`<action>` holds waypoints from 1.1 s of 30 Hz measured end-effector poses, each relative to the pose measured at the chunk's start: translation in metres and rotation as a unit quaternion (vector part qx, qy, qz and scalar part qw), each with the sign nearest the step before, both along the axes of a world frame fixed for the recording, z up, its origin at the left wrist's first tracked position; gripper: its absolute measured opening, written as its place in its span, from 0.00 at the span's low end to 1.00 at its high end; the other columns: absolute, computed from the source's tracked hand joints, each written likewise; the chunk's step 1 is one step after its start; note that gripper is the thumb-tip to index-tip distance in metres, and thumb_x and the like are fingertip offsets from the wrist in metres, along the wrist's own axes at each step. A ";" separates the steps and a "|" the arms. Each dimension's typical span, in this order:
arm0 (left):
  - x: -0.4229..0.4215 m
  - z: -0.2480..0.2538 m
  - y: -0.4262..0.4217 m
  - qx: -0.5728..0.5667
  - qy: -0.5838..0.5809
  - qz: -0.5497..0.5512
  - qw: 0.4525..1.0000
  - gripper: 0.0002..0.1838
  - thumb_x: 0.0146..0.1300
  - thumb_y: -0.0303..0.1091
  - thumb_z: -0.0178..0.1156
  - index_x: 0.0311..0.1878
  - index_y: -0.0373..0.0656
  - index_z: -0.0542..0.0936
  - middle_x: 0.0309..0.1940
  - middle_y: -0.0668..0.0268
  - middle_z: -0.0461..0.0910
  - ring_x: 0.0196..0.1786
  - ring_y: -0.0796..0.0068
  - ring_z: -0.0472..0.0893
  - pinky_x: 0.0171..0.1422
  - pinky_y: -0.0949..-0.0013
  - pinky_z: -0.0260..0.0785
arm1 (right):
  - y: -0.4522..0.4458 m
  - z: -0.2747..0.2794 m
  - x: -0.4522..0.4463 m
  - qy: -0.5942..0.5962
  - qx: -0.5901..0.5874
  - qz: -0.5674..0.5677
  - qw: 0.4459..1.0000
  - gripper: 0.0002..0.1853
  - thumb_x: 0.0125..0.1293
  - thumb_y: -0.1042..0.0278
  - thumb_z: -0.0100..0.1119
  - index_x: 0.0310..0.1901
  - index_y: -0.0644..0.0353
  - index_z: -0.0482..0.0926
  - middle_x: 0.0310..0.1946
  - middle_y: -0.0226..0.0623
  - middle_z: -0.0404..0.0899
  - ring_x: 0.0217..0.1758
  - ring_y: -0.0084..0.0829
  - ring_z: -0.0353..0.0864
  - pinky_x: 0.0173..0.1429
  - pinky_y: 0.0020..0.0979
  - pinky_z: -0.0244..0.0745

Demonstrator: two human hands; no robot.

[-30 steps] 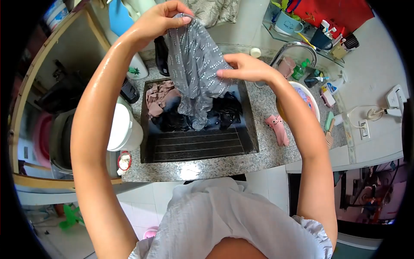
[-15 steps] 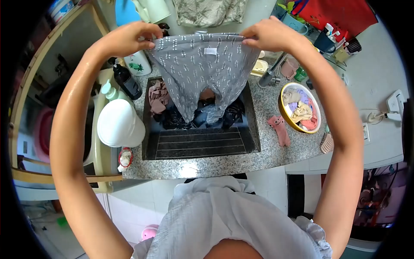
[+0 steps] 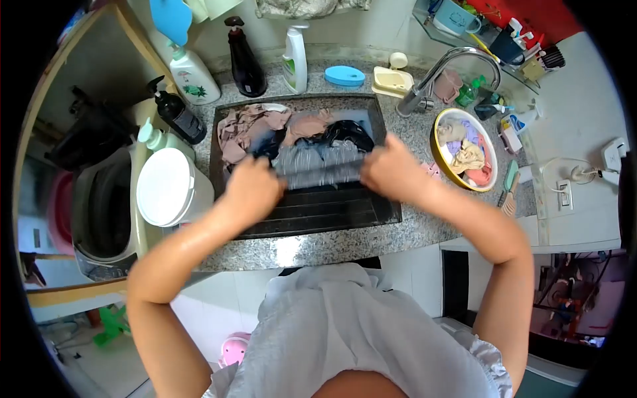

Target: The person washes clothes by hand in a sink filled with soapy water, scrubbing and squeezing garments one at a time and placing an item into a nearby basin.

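Grey patterned pants (image 3: 322,174) stretch between my two hands, low over the dark sink (image 3: 391,192). At their left end, my left hand (image 3: 253,187) is closed on the waistband. My right hand (image 3: 393,171) grips the opposite end near the sink's right side. The cloth is smeared by motion, and its lower part runs into the other laundry. Behind it, dusty-pink clothes (image 3: 252,129) and a black garment (image 3: 350,134) lie in cloudy water. A ridged black washboard surface (image 3: 312,215) slopes along the sink's near side.
Right of the sink stands a yellow-rimmed basin (image 3: 441,159) of small clothes, below the faucet (image 3: 415,101). A white bucket (image 3: 166,189) is at the left. Along the back are a dark pump bottle (image 3: 247,66), a white spray bottle (image 3: 296,63) and a blue brush (image 3: 344,75).
Both hands have swung down and toward me, bringing the pants from high above the sink to just over it. The back of the counter now shows.
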State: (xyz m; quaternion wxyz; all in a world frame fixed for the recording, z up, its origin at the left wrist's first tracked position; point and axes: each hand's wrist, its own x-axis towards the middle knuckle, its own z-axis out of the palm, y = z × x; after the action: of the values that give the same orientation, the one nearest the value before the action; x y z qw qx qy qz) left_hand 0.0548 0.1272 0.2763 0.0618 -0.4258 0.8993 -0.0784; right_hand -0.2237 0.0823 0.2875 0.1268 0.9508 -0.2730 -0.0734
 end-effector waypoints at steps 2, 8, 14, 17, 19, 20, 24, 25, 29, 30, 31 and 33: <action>-0.004 -0.041 0.027 0.053 0.009 0.011 0.998 0.09 0.51 0.41 0.57 0.35 0.52 0.81 0.27 0.72 0.79 0.39 0.72 0.73 0.43 0.67 0.60 | 0.028 -0.065 -0.013 -0.020 0.004 0.010 1.000 0.04 0.52 0.64 0.52 0.27 0.47 0.77 0.25 0.25 0.73 0.36 0.26 0.73 0.46 0.38 0.58; -0.011 -0.079 0.095 0.098 0.023 -0.007 0.995 0.20 0.53 0.38 0.56 0.52 0.53 0.75 0.34 0.71 0.78 0.42 0.71 0.73 0.47 0.67 0.60 | 0.101 -0.103 -0.023 -0.071 0.135 -0.042 0.987 0.08 0.52 0.67 0.50 0.34 0.55 0.76 0.29 0.29 0.72 0.35 0.28 0.72 0.43 0.34 0.56; -0.007 -0.060 0.083 0.172 0.083 0.039 0.981 0.19 0.53 0.40 0.58 0.51 0.53 0.75 0.35 0.70 0.76 0.42 0.69 0.72 0.47 0.65 0.61 | 0.091 -0.087 -0.022 -0.107 0.131 -0.057 0.984 0.08 0.52 0.65 0.53 0.33 0.55 0.75 0.26 0.30 0.71 0.33 0.28 0.72 0.39 0.34 0.56; -0.002 0.002 0.038 0.114 0.149 0.073 0.980 0.14 0.49 0.38 0.63 0.40 0.48 0.77 0.30 0.66 0.74 0.39 0.65 0.71 0.42 0.64 0.64 | 0.052 -0.033 -0.015 -0.151 0.089 -0.047 0.983 0.07 0.51 0.64 0.56 0.31 0.53 0.75 0.25 0.27 0.70 0.33 0.27 0.70 0.39 0.34 0.56; 0.003 0.050 0.014 0.034 0.195 0.077 0.977 0.12 0.47 0.36 0.64 0.34 0.42 0.77 0.27 0.62 0.73 0.36 0.62 0.71 0.41 0.63 0.64 | 0.030 0.017 -0.011 -0.173 0.034 -0.050 0.983 0.05 0.51 0.64 0.58 0.30 0.51 0.75 0.23 0.25 0.68 0.34 0.27 0.70 0.40 0.35 0.57; 0.005 0.070 0.006 -0.007 0.202 0.082 0.976 0.12 0.46 0.36 0.65 0.31 0.40 0.77 0.26 0.61 0.73 0.35 0.60 0.70 0.41 0.62 0.63 | 0.020 0.040 -0.009 -0.172 0.032 -0.049 0.983 0.05 0.51 0.64 0.58 0.30 0.51 0.75 0.23 0.25 0.68 0.34 0.27 0.70 0.40 0.35 0.57; 0.002 0.091 -0.018 -0.109 0.250 0.106 0.956 0.14 0.46 0.38 0.65 0.27 0.39 0.74 0.28 0.60 0.72 0.37 0.59 0.70 0.42 0.62 0.63 | -0.007 0.063 0.001 -0.262 -0.033 -0.033 0.964 0.06 0.50 0.64 0.61 0.29 0.49 0.75 0.22 0.25 0.65 0.33 0.27 0.69 0.47 0.40 0.60; -0.002 0.078 -0.022 -0.088 0.246 0.116 0.958 0.14 0.46 0.39 0.65 0.28 0.39 0.74 0.29 0.60 0.72 0.38 0.59 0.70 0.43 0.62 0.63 | -0.012 0.052 0.006 -0.295 -0.024 -0.022 0.955 0.06 0.50 0.64 0.62 0.30 0.49 0.75 0.22 0.25 0.64 0.33 0.27 0.69 0.50 0.41 0.60; -0.015 -0.058 -0.046 -0.022 0.193 0.174 0.965 0.14 0.47 0.43 0.64 0.33 0.45 0.77 0.34 0.64 0.73 0.42 0.63 0.72 0.43 0.63 0.65 | -0.046 -0.083 0.014 -0.302 0.015 -0.031 0.953 0.08 0.52 0.62 0.60 0.36 0.45 0.78 0.21 0.24 0.68 0.30 0.27 0.71 0.51 0.46 0.59; -0.020 -0.095 -0.053 -0.004 0.182 0.192 0.964 0.15 0.47 0.44 0.63 0.34 0.46 0.78 0.37 0.66 0.73 0.45 0.63 0.71 0.44 0.62 0.65 | -0.055 -0.122 0.015 -0.302 0.000 -0.044 0.952 0.09 0.52 0.62 0.60 0.37 0.44 0.79 0.22 0.24 0.69 0.31 0.28 0.71 0.50 0.48 0.59; -0.026 -0.126 -0.060 0.013 0.173 0.212 0.962 0.18 0.47 0.44 0.64 0.39 0.44 0.77 0.41 0.64 0.73 0.49 0.60 0.71 0.47 0.59 0.66 | -0.063 -0.157 0.016 -0.290 -0.002 -0.064 0.955 0.10 0.52 0.62 0.60 0.39 0.43 0.79 0.24 0.25 0.70 0.34 0.28 0.71 0.48 0.50 0.59; -0.035 -0.186 -0.080 0.022 0.189 0.254 0.948 0.20 0.48 0.48 0.63 0.41 0.47 0.76 0.53 0.59 0.68 0.58 0.52 0.65 0.53 0.52 0.63 | -0.076 -0.211 0.021 -0.255 0.048 -0.144 0.955 0.17 0.51 0.60 0.60 0.46 0.39 0.75 0.39 0.32 0.70 0.43 0.34 0.70 0.49 0.56 0.59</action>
State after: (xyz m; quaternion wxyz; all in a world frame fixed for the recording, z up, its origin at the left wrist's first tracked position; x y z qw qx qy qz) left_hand 0.0195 0.0471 0.0904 -0.0815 -0.6454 0.7583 0.0417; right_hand -0.2028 0.0061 0.0766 -0.0048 0.8936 -0.4261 0.1411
